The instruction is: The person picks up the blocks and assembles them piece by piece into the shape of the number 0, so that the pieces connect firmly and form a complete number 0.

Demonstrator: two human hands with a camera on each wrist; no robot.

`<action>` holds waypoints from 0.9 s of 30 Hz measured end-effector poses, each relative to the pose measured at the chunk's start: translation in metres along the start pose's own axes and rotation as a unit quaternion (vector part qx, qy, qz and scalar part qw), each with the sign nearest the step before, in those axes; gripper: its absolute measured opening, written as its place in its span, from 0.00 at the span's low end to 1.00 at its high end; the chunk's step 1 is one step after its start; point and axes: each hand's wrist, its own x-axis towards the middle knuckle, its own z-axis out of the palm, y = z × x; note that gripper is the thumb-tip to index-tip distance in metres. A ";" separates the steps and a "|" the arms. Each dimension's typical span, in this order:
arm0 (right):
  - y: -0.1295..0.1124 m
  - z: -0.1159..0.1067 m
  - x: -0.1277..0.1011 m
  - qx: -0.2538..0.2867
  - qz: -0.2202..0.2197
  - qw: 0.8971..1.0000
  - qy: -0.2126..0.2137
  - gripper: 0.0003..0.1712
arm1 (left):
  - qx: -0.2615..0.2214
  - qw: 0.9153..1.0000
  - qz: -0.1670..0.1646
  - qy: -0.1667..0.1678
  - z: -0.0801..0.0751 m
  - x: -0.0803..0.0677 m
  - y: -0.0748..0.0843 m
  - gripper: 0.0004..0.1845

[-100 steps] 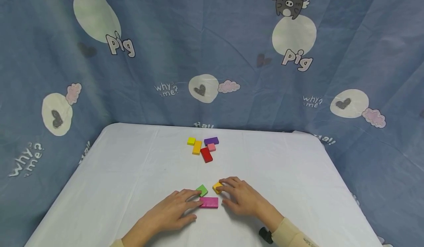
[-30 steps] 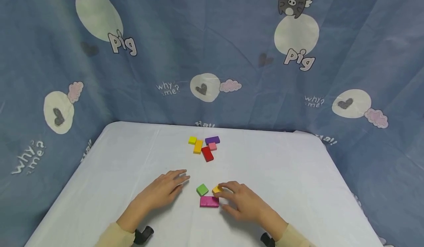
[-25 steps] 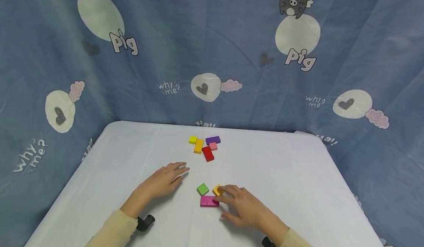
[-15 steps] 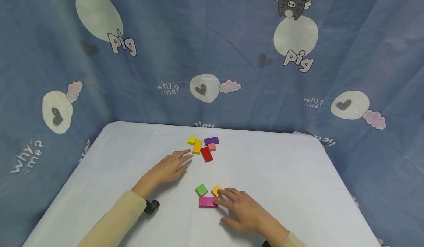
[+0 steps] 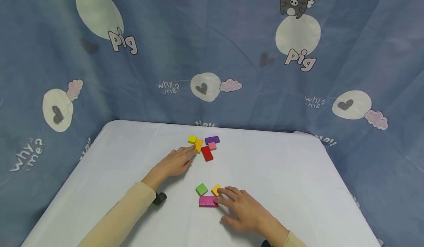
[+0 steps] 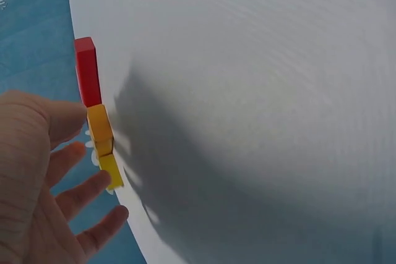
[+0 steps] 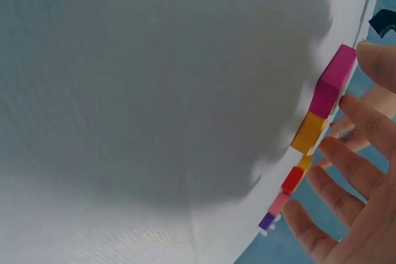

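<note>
The long orange wooden block (image 5: 198,145) lies flat in the far cluster, between the small yellow cube (image 5: 191,139) and the red rectangular block (image 5: 207,153). The left hand (image 5: 175,162), fingers straight and loosely spread, touches the orange block's near end, the block at 1 o'clock from its fingertips. The right hand (image 5: 243,209) rests flat with fingers straight, fingertips on the magenta rectangular block (image 5: 208,201) at its 10 o'clock.

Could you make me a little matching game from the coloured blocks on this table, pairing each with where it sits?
Things:
1. magenta block
2. green block
3. purple block
4. orange long block

Places:
A. far group, at its right end
B. at the fingertips of the left hand
C. near group, flat and long, touched by the right hand
D. near group, a small square with no hand on it

Pairs: 1-C, 2-D, 3-A, 4-B
</note>
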 end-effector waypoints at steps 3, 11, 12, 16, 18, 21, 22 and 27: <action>0.000 -0.001 0.001 0.002 -0.003 1.000 -0.001 0.31 | 0.001 1.000 -0.002 -0.004 0.001 0.000 -0.001 0.27; -0.001 0.000 0.002 0.005 -0.005 1.000 0.000 0.30 | 0.017 1.000 0.000 -0.009 0.004 -0.005 0.000 0.25; -0.001 0.000 0.002 0.002 -0.005 1.000 0.001 0.30 | 0.020 1.000 0.003 -0.002 0.003 -0.005 0.000 0.24; -0.001 -0.001 0.002 -0.001 -0.005 1.000 0.003 0.30 | 0.040 0.999 0.010 0.020 0.002 -0.005 0.000 0.24; -0.001 -0.001 0.001 -0.002 -0.006 1.000 0.006 0.30 | 0.048 0.999 0.010 0.021 0.002 -0.006 -0.001 0.25; -0.002 -0.001 0.001 -0.005 -0.008 1.000 0.012 0.30 | 0.046 0.999 0.009 0.016 0.003 -0.006 -0.002 0.26; -0.003 -0.002 0.001 -0.007 -0.008 1.000 0.014 0.30 | 0.043 0.999 0.008 0.012 0.004 -0.006 -0.002 0.26; -0.001 -0.002 0.000 -0.001 -0.001 1.000 0.007 0.30 | 0.045 0.999 0.008 0.004 0.002 -0.005 -0.001 0.24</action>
